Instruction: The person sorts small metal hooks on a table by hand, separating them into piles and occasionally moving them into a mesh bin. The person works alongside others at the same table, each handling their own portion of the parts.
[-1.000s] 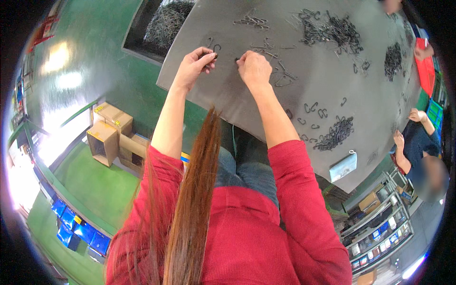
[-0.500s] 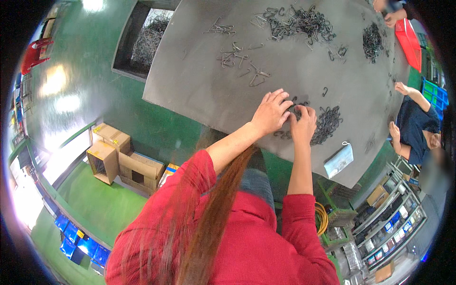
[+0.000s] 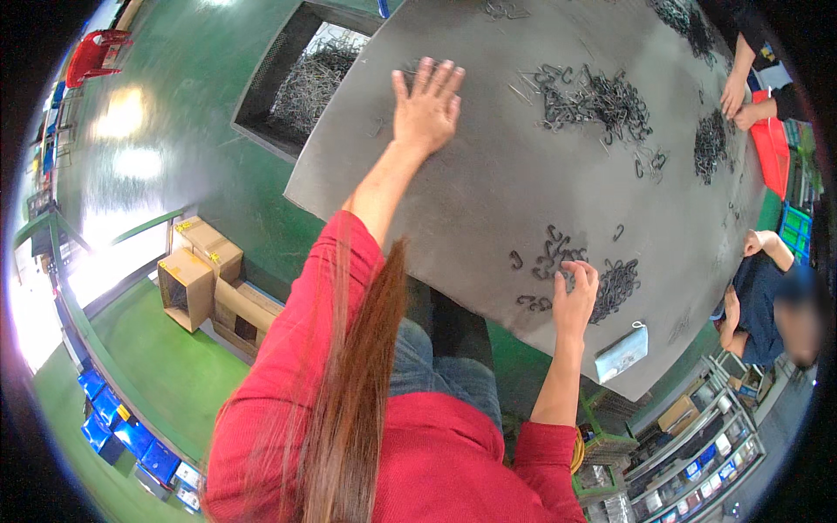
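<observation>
My left hand (image 3: 425, 112) reaches over the far left part of the grey table (image 3: 462, 218), fingers spread and palm down. A few thin wire pieces (image 3: 410, 68) show around its fingertips; what lies under the palm is hidden. My right hand (image 3: 575, 295) is at the near side of the table, fingers apart and loosely bent, beside small dark metal hooks. Some loose hooks (image 3: 554, 248) lie just beyond and left of it. To its right is a denser heap of hooks (image 3: 617, 289). Nothing shows in its fingers.
A larger hook pile (image 3: 597, 103) lies farther back, another dark pile (image 3: 711, 148) at right. Left of the table stands a bin of wire pieces (image 3: 309, 87). A light-blue pouch (image 3: 622, 353) lies near the front edge. Co-workers' hands (image 3: 741, 105) work by a red tray (image 3: 772, 148).
My left hand has left the near hooks and moved far left. Loose wire pieces no longer show mid-table. My right hand stays by the near hooks. The view has shifted.
</observation>
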A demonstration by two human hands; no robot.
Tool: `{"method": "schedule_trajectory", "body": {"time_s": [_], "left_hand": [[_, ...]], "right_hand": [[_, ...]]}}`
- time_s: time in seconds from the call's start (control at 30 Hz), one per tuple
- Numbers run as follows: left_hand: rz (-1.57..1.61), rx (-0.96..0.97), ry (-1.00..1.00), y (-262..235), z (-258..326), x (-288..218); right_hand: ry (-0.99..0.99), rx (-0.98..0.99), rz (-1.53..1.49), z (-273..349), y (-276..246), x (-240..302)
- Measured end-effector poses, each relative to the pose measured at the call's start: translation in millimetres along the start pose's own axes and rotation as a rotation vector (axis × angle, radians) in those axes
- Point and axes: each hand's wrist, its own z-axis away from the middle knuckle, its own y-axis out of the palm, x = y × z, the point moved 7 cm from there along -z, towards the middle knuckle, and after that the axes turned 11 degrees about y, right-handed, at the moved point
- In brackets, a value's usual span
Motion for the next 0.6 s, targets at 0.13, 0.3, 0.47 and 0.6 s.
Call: {"method": "schedule_trajectory", "body": {"time_s": [0.13, 0.3, 0.47, 0.6], "left_hand": [[-0.084, -0.082, -0.131, -4, 19, 97], [-0.172, -0.116, -0.4, -25, 49, 196], [0.057, -0.14, -0.026, -52, 59, 111], [0.222, 0.138, 0.22, -43, 89, 57]], "right_hand": [[-0.032, 0.028, -0.001, -1, 3, 19], [-0.088, 0.035, -0.026, -10, 8, 51], [-0.199, -0.079, -0.046, -77, 22, 104], [-0.291, -0.263, -0.067, -153, 38, 153]]}}
